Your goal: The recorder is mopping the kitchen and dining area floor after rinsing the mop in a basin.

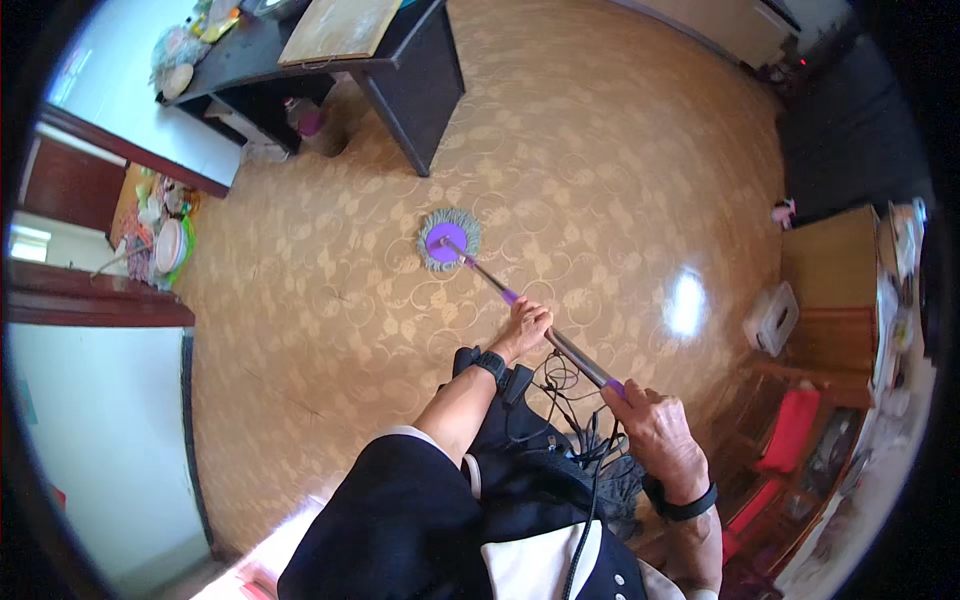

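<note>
A spin mop's round purple head with a grey string fringe rests flat on the patterned tan floor. Its metal handle slants from the head down toward my body at the right. Partway along the shaft, my left hand is closed around it near a purple collar. Higher up, my right hand grips the purple end of the handle, and its palm side is hidden. Black cables hang between my arms.
A dark table bearing a wooden board stands at the upper left, with a bottle beneath. Basins sit by the left doorway. At right are a wooden cabinet, a white plastic bin and red-cushioned seating.
</note>
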`<state>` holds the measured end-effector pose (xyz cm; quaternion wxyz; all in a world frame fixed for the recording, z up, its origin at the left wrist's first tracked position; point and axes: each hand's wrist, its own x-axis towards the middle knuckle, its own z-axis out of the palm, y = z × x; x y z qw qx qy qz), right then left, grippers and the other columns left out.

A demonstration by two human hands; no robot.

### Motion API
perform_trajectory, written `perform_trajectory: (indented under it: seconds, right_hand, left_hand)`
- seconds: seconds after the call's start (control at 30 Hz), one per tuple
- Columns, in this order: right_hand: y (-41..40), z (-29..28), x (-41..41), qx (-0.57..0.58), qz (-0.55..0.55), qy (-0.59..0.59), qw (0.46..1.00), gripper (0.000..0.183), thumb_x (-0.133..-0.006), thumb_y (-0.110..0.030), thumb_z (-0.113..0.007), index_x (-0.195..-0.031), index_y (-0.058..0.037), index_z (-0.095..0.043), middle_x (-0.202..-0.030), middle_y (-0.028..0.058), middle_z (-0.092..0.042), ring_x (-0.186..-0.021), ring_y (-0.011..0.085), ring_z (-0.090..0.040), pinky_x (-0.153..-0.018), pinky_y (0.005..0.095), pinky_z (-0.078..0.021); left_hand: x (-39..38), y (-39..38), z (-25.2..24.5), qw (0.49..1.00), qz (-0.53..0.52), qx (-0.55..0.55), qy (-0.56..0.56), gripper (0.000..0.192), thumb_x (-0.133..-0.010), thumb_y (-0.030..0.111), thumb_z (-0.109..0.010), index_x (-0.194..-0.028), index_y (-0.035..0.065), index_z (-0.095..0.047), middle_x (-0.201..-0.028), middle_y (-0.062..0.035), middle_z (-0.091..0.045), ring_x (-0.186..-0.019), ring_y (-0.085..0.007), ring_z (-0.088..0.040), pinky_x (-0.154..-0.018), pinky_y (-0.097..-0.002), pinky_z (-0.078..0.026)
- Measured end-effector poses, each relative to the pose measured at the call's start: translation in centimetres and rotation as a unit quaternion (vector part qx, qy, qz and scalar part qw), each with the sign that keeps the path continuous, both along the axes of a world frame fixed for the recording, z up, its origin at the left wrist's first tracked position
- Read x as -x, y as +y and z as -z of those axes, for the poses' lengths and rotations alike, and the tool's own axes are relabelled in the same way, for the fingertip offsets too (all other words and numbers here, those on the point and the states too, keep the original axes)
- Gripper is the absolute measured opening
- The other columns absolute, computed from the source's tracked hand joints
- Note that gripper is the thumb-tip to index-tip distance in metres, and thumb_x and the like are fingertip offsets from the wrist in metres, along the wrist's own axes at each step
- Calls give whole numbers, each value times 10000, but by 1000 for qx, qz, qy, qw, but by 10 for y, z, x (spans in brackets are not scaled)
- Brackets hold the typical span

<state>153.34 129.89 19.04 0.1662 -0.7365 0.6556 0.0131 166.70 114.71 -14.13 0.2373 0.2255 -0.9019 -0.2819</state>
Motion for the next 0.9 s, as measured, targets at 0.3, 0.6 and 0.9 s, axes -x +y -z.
perform_trajectory:
  seconds: [0.3,0.6,0.9]
  right_hand:
    - [161,-18,-41,5,212,-53,976,366,-652,4,-540,-998,-93,-611,-755,98,-530,-664,283,-576,-559,360,-464]
    - [287,-74,-87,-100,433,19,896,349,-673,-149,-616,-1021,-116,-612,-793,97,-528,-651,284,-549,-569,379,-447]
    - [266,-120,-122,-144,501,117,845,350,-636,21,-582,-970,-76,-616,-694,123,-519,-603,307,-546,-533,385,-431]
  left_hand:
    - [-9,127,0,975,220,-40,6,118,-757,178,-534,-850,138,-595,-908,-15,-566,-1043,-225,-464,-878,-454,-270]
    - [46,291,-29,896,435,-85,-8,220,-814,233,-490,-995,152,-585,-962,-19,-573,-1135,-259,-418,-874,-459,-283]
    - [90,378,-61,808,532,-242,75,223,-886,240,-410,-847,87,-568,-886,-76,-547,-1024,-276,-477,-826,-411,-348]
